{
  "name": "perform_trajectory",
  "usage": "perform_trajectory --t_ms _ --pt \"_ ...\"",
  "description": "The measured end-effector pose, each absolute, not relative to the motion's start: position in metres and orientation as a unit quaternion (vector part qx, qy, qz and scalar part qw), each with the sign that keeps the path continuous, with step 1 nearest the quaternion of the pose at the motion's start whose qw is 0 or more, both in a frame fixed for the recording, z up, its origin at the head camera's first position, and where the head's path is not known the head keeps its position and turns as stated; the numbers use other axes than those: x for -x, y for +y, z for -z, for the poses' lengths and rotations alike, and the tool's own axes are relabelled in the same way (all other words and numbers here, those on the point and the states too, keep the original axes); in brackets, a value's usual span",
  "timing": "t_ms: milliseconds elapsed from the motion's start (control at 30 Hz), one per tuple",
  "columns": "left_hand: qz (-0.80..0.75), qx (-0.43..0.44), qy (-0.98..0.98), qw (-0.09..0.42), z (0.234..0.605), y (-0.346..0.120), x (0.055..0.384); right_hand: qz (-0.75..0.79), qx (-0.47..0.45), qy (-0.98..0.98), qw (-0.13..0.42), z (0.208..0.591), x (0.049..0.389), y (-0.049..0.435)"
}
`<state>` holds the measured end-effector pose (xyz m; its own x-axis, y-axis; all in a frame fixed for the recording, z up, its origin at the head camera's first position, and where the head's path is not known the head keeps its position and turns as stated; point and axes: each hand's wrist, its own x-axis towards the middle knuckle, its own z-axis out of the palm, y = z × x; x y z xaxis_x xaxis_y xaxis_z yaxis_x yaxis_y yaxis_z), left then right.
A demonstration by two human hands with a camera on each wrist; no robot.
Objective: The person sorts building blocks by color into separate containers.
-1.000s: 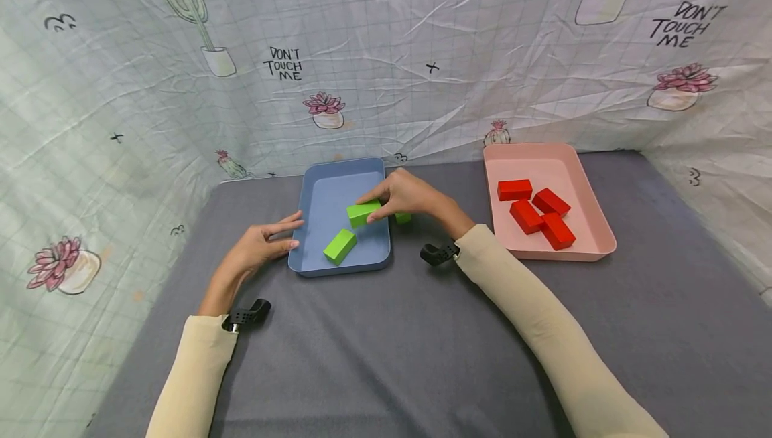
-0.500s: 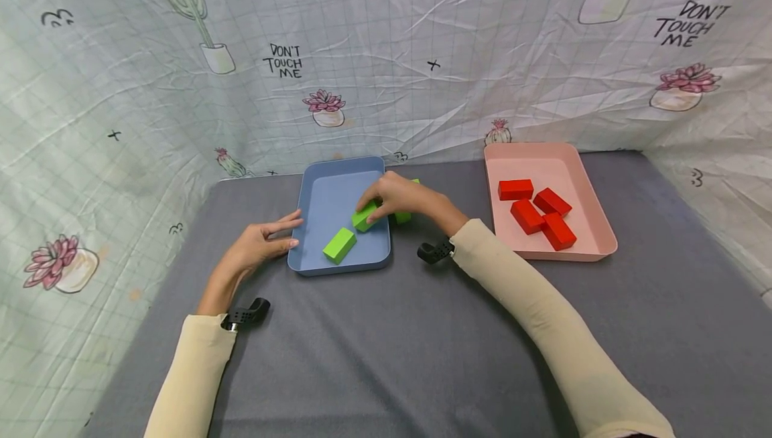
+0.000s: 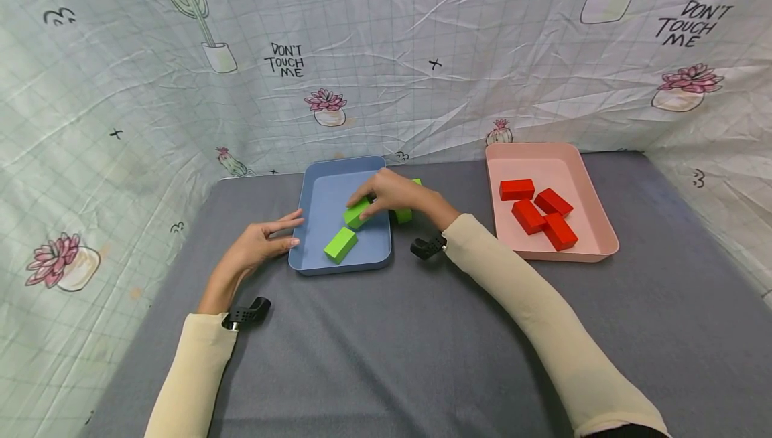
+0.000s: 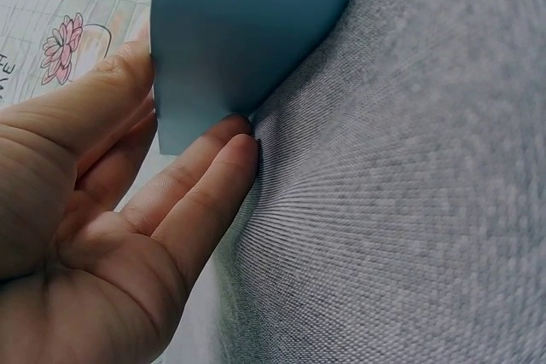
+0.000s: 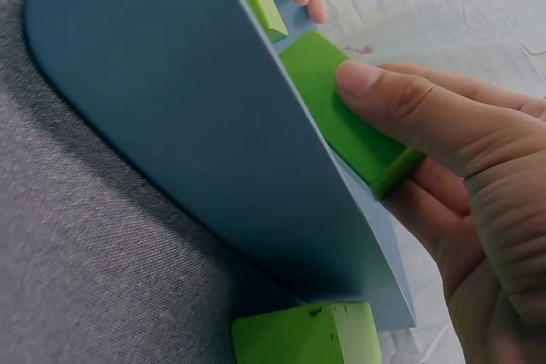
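Observation:
A blue tray point(image 3: 328, 190) lies on the grey cloth with one green block point(image 3: 340, 245) near its front. My right hand point(image 3: 392, 190) reaches over the tray's right wall and pinches a second green block point(image 3: 357, 214) between thumb and fingers. In the right wrist view, the thumb presses the flat face of this held block point(image 5: 328, 95). My left hand point(image 3: 256, 247) is at the tray's left side, its fingers extended. Seen from the left wrist, the fingertips point(image 4: 239, 147) touch the tray's outer wall point(image 4: 230, 49) low down by the cloth.
More green point(image 3: 403, 215) shows on the cloth just right of the blue tray, partly hidden by my right hand. A pink tray point(image 3: 545, 163) with several red blocks point(image 3: 517, 190) stands farther right. Behind both trays rises a printed cloth backdrop point(image 3: 386, 90).
My right hand has moved the green block down and left inside the blue tray, turning it until it lies nearly in line with the other block. The left hand has stayed put.

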<state>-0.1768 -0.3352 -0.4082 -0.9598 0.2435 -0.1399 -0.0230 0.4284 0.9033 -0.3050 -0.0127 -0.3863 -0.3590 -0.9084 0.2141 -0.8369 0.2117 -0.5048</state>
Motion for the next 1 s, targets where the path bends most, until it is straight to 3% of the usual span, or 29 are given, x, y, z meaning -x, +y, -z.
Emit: perform_trajectory --t_ms 667,1000 --pt "-0.538 -0.073 0.831 0.119 0.408 -0.335 0.176 0.292 0.567 0.762 0.114 0.386 0.316 -0.041" --pt "-0.541 -0.069 0.829 0.126 0.407 -0.334 0.176 0.248 0.586 0.754 0.165 0.386 0.318 -0.056"
